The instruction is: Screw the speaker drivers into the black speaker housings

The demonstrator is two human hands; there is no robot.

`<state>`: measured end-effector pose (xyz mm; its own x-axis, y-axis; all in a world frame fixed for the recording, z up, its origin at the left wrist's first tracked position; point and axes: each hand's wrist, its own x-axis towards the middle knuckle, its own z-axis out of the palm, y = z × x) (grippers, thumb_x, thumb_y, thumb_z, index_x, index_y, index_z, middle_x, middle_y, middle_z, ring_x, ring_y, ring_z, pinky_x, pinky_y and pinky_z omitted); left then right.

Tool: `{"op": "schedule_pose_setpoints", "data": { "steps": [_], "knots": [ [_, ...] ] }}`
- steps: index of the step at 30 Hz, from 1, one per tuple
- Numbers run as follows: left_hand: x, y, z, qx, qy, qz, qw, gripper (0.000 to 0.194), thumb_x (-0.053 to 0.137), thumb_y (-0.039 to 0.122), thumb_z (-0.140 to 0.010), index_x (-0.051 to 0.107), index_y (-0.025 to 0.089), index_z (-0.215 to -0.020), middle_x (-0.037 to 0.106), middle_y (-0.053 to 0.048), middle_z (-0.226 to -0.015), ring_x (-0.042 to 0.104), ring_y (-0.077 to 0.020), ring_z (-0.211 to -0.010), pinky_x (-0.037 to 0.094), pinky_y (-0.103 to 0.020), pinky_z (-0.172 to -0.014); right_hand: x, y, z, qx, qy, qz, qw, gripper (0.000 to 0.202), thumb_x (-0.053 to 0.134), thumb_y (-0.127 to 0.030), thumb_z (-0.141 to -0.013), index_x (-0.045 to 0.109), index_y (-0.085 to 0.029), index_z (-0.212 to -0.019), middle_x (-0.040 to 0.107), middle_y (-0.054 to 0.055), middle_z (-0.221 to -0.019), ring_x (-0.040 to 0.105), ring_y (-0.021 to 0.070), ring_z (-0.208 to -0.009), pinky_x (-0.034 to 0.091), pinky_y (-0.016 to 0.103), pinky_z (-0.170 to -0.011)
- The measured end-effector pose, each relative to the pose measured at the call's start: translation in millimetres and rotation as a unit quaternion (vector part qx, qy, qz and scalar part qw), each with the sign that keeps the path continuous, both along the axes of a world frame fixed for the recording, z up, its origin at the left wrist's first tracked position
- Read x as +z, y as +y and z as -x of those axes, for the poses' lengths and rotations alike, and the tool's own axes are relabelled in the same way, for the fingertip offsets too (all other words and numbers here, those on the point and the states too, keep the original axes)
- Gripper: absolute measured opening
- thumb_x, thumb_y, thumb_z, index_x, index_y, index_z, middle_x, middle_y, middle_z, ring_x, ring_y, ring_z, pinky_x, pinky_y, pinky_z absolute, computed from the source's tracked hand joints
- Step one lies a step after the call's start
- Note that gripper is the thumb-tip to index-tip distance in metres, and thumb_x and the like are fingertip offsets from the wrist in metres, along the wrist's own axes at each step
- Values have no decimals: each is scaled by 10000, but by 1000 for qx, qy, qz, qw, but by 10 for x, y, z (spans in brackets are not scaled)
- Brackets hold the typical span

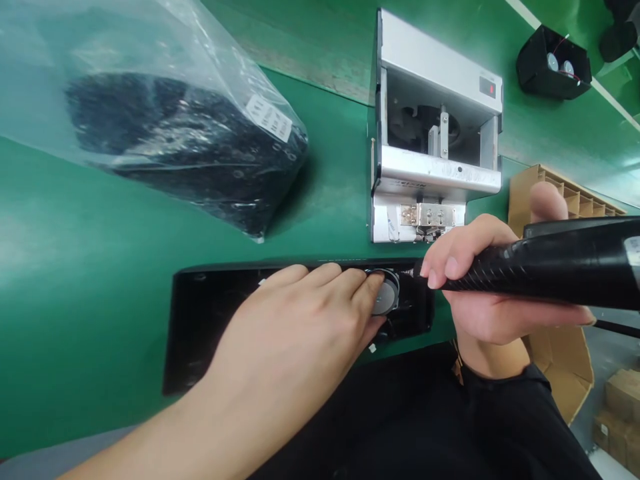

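My left hand (315,313) reaches into a long black housing (195,320), its fingers closed around a round silver-grey speaker (386,298) near the housing's right end. In my right hand (480,280) is a black electric screwdriver (560,263), held almost level with the fingers wrapped round its grip. Its tip points left and meets a small screw (407,273) beside the speaker's upper right edge. Whether the screw is seated cannot be made out. My left palm and fingers hide the middle of the housing.
A silver screw feeder (440,173) stands behind the housing. At upper left lies a clear bag (200,133) of small black parts. Further right are a divided cardboard box (525,193), a black bin with speakers (535,73) and an open carton (565,367).
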<state>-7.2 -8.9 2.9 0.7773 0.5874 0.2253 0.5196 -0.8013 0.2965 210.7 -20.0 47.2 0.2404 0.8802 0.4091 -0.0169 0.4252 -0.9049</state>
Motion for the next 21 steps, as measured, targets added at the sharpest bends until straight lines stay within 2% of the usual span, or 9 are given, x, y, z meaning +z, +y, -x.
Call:
{"op": "schedule_pose_setpoints", "data": {
  "steps": [6, 9, 14, 18, 21],
  "knots": [
    [42, -13, -17, 2, 10, -4, 1000, 367, 552, 230, -1250, 781, 223, -963, 735, -34, -796, 708, -282, -709, 419, -486, -678, -163, -5, 142, -85, -41, -30, 995, 679, 466, -958, -1173, 737, -497, -1591, 643, -82, -766, 588, 156, -485, 590, 296, -476],
    [45, -7, -41, 6, 14, -4, 1000, 345, 563, 210, -1228, 783, 224, -962, 727, -34, -789, 716, -282, -710, 429, -485, -671, -193, -20, 129, -100, -69, -30, 992, 742, 396, -977, -1173, 694, -457, -1611, 653, -74, -782, 559, 161, -485, 593, 307, -492],
    [63, 19, -83, 10, 21, -8, 1000, 308, 600, 174, -1184, 745, 235, -919, 701, -16, -764, 712, -269, -690, 451, -477, -673, -181, -6, 96, -48, -45, -38, 997, 666, 499, -935, -1178, 750, -458, -1568, 669, -68, -806, 581, 172, -519, 627, 324, -500],
    [75, 18, -77, 11, 22, -12, 1000, 282, 610, 154, -1158, 743, 233, -922, 696, -12, -763, 724, -261, -692, 457, -470, -674, -221, 15, 166, -64, -17, -52, 996, 683, 522, -939, -1170, 755, -433, -1565, 669, -74, -805, 582, 156, -509, 597, 312, -478],
    [59, 11, -67, 11, 24, 1, 1000, 206, 675, 178, -1127, 764, 224, -947, 711, -16, -773, 733, -269, -701, 449, -472, -674, -275, -26, 111, -64, -18, -57, 996, 663, 554, -935, -1168, 740, -432, -1558, 677, -76, -783, 562, 158, -481, 565, 311, -455]
  ]
}}
